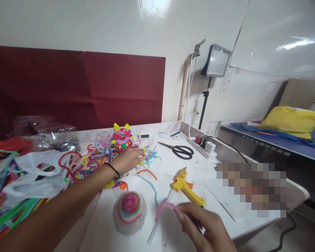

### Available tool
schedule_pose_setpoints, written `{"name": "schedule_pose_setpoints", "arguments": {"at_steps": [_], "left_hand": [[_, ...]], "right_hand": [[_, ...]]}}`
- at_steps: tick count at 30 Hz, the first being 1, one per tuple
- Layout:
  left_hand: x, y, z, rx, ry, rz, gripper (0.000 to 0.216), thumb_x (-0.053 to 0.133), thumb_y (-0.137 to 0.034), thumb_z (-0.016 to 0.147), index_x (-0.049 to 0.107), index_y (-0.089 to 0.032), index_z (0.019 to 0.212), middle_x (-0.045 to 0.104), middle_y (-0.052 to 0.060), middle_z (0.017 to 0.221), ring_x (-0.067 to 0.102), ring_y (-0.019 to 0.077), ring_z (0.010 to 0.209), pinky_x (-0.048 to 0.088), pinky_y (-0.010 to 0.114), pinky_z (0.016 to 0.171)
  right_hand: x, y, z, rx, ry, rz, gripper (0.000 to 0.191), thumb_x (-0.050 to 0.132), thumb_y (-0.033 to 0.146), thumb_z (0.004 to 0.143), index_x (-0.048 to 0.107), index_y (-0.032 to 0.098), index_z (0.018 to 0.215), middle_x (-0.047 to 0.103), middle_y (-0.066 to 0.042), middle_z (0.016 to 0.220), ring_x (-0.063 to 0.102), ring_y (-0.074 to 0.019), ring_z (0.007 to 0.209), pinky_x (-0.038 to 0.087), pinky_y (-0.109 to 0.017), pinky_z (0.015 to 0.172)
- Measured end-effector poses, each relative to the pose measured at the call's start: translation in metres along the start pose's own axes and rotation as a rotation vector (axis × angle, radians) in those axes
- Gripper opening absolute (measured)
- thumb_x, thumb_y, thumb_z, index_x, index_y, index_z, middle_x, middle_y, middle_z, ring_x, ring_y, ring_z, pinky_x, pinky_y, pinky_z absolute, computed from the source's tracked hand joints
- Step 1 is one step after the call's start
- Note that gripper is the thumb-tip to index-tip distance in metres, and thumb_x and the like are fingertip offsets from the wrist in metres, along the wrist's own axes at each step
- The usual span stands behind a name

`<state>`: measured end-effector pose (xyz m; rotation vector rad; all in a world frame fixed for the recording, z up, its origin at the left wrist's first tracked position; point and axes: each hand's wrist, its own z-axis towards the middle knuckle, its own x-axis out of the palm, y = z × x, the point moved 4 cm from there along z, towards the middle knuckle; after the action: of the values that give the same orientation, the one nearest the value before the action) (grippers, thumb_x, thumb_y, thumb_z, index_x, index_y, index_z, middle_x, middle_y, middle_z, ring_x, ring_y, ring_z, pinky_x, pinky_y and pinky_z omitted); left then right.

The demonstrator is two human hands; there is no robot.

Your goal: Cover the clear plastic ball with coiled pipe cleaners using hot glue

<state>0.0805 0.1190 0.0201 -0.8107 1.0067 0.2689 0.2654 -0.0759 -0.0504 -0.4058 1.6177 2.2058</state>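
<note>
My left hand (128, 160) reaches across the white table (173, 164) into a tangle of coloured pipe cleaners (94, 157), fingers curled down on the strands near a pink and yellow pipe-cleaner figure (123, 137). A black band circles that wrist. My right hand (202, 224) is low at the front, pinching a bent pink pipe cleaner (165, 206). A round ball wound in coloured spirals (130, 211) sits just left of it. A yellow glue gun (185, 187) lies beyond my right hand, with a clear glue stick (154, 232) lying on the table near the pink strand.
Black-handled scissors (180, 150) lie at the back right beside a white power strip (204, 145). A white plastic bag (34, 175) and heaps of pipe cleaners (5, 210) fill the left. A lamp on a stand (215, 63) rises behind the table corner. A blurred patch covers the right edge.
</note>
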Motion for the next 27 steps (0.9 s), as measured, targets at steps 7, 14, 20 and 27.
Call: {"name": "schedule_pose_setpoints", "arguments": {"at_steps": [7, 14, 20, 27], "left_hand": [[0.019, -0.024, -0.064, -0.255, 0.071, -0.462, 0.049, 0.039, -0.054, 0.092, 0.062, -0.016, 0.071, 0.067, 0.005, 0.068, 0.058, 0.0132, 0.048, 0.047, 0.022, 0.044], [0.024, -0.011, -0.088, -0.331, -0.096, -0.733, 0.047, 0.041, -0.060, 0.090, 0.056, -0.017, 0.077, 0.061, 0.001, 0.064, 0.056, 0.0126, 0.052, 0.047, 0.022, 0.049], [0.018, 0.005, -0.089, -0.282, -0.257, -0.705, 0.038, 0.055, -0.047, 0.086, 0.055, -0.016, 0.064, 0.053, -0.003, 0.054, 0.044, 0.0080, 0.046, 0.036, 0.019, 0.046], [0.019, 0.023, -0.096, -0.293, -0.331, -0.673, 0.018, 0.064, -0.033, 0.079, 0.070, -0.016, 0.075, 0.061, -0.002, 0.059, 0.055, 0.0119, 0.054, 0.042, 0.022, 0.053]], "right_hand": [[0.016, 0.042, 0.068, -0.649, -0.334, -0.405, 0.018, 0.051, 0.014, 0.094, 0.068, 0.016, 0.087, 0.062, -0.005, 0.073, 0.058, -0.0164, 0.067, 0.042, -0.027, 0.061], [0.045, 0.053, 0.095, -0.836, -0.409, -0.545, 0.021, 0.048, 0.009, 0.095, 0.069, 0.014, 0.091, 0.064, -0.007, 0.073, 0.048, -0.0188, 0.065, 0.034, -0.032, 0.059], [0.057, 0.043, 0.107, -0.840, -0.344, -0.506, 0.017, 0.052, 0.008, 0.093, 0.068, 0.014, 0.091, 0.063, -0.007, 0.074, 0.050, -0.0190, 0.068, 0.038, -0.030, 0.060], [0.065, 0.037, 0.109, -0.807, -0.190, -0.427, 0.013, 0.054, 0.016, 0.094, 0.067, 0.014, 0.096, 0.064, -0.008, 0.079, 0.052, -0.0197, 0.073, 0.043, -0.032, 0.067]]}}
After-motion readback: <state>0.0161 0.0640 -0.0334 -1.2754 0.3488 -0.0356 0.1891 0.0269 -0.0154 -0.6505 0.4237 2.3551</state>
